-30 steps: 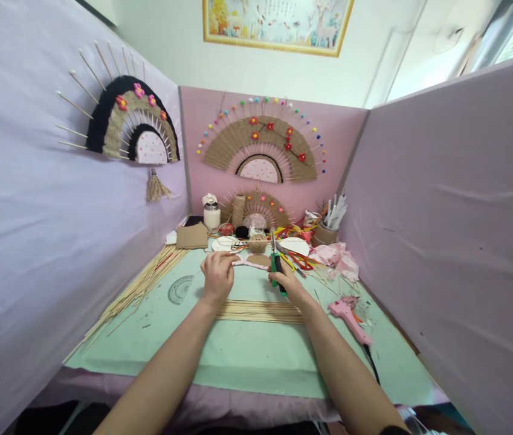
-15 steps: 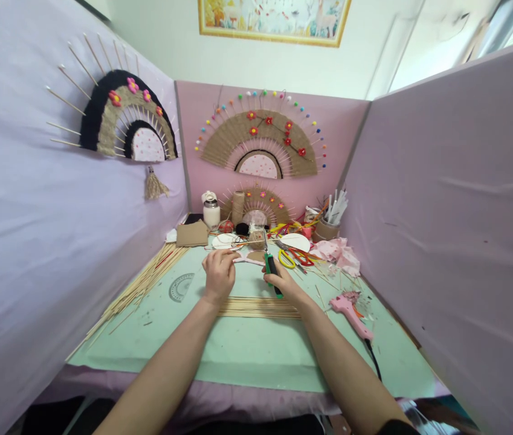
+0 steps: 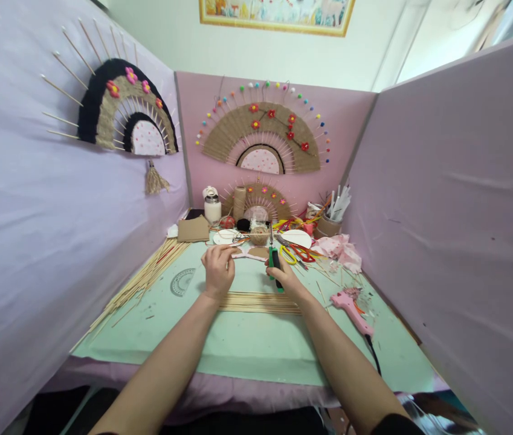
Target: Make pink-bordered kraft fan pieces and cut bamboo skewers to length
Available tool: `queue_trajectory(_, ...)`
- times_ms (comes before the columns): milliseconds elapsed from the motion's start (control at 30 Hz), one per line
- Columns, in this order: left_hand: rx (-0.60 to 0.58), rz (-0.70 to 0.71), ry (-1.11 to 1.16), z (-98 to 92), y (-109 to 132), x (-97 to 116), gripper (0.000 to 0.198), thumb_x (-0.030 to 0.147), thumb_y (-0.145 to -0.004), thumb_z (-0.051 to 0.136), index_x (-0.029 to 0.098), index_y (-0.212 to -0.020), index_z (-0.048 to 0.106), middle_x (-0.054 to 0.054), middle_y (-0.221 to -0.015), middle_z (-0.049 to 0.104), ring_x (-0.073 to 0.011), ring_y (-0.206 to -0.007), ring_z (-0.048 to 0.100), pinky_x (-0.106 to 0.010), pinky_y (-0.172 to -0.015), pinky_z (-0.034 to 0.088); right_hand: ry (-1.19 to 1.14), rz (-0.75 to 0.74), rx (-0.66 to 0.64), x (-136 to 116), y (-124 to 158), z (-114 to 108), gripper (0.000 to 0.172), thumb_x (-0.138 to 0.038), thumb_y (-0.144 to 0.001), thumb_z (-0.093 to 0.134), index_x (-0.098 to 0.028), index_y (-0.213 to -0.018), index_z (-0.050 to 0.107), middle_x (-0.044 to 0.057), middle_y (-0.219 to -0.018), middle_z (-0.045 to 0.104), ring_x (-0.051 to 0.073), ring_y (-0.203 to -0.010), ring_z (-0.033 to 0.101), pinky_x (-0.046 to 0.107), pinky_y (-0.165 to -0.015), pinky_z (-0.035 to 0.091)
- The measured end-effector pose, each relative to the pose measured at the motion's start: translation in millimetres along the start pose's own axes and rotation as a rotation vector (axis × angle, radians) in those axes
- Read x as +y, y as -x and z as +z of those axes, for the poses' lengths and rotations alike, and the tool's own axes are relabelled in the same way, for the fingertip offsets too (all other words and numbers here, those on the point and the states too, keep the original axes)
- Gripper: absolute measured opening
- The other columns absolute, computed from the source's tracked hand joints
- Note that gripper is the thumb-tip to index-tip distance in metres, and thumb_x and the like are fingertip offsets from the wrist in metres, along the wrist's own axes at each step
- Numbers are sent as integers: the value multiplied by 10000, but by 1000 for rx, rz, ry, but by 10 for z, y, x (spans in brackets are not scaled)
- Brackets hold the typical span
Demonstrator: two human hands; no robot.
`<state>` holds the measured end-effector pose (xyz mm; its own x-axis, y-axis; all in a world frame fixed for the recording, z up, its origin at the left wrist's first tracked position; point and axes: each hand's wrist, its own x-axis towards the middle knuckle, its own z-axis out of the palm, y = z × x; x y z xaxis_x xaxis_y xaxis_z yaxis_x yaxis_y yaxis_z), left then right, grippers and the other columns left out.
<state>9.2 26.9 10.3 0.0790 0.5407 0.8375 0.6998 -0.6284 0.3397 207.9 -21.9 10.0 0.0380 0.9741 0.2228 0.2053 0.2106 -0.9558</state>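
Note:
My left hand (image 3: 218,270) is closed in a pinch above the mat, its fingertips partly hidden; a thin bamboo stick (image 3: 251,234) appears to run from it to the right. My right hand (image 3: 287,279) grips green-and-black handled pliers (image 3: 275,266), which point upward, jaws at the stick's right part. Whether the jaws touch the stick I cannot tell. Just beyond the hands lie brown cardboard half-rounds with pale pink edging (image 3: 256,252). Below the hands, a row of bamboo sticks (image 3: 258,302) lies side by side across the green mat (image 3: 256,344).
A long stick pile (image 3: 147,275) and a protractor (image 3: 182,282) lie left. Scissors (image 3: 299,251), pink cloth (image 3: 340,249) and a corded pink glue gun (image 3: 352,311) are right. Twine (image 3: 259,235), a jar (image 3: 212,208) and decorated fans (image 3: 265,136) stand behind. Partitions enclose the sides.
The view has tipped slightly downward. The pliers have moved a little to the right and now stand more upright; my left hand has hardly shifted.

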Motion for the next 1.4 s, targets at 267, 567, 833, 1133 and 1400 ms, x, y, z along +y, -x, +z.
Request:
queue_trajectory(267, -1, 4, 2, 6, 9, 5, 218, 126, -834, 495, 223, -940, 659, -69, -1005, 638, -234, -1022, 520, -386, -897, 327, -83, 23, 23, 72, -23, -12, 411, -339, -696, 549, -201, -1082, 515, 24, -938, 540, 168, -764, 507, 299, -689, 416)
queue_trajectory(567, 16, 111, 22, -35, -17, 95, 263, 196, -886, 457, 192, -1115, 586, -97, -1149, 635, -210, -1137, 529, -398, -1011, 277, 204, -167, -137, 10, 100, 203, 519, -253, -682, 537, -177, -1192, 477, 68, -1037, 569, 239, -998, 511, 407, -898, 403)
queue_trajectory(833, 14, 99, -12, -81, -21, 132, 206, 266, -927, 447, 186, -1052, 591, -89, -1013, 675, -206, -1016, 569, -374, -913, 318, 397, -331, -203, 5, 199, 361, 779, -179, -666, 535, -145, -1397, 268, 155, -1354, 397, 290, -1262, 375, 449, -1053, 315)
queue_trajectory(1133, -19, 177, 139, -23, -19, 50, 205, 222, -939, 398, 170, -910, 594, -73, -834, 627, -178, -817, 546, -293, -739, 419, 461, -365, -205, -37, 223, 356, 795, -183, -663, 543, -144, -1402, 252, 160, -1346, 395, 304, -1246, 384, 464, -1041, 333)
queue_trajectory(1400, -13, 202, 149, -17, -25, 44, 203, 191, -928, 404, 166, -850, 590, -68, -784, 607, -179, -792, 519, -302, -731, 425, 452, -359, -205, 37, 209, 377, 844, -162, -632, 509, -118, -1419, 206, 166, -1369, 365, 292, -1271, 355, 454, -1092, 259)
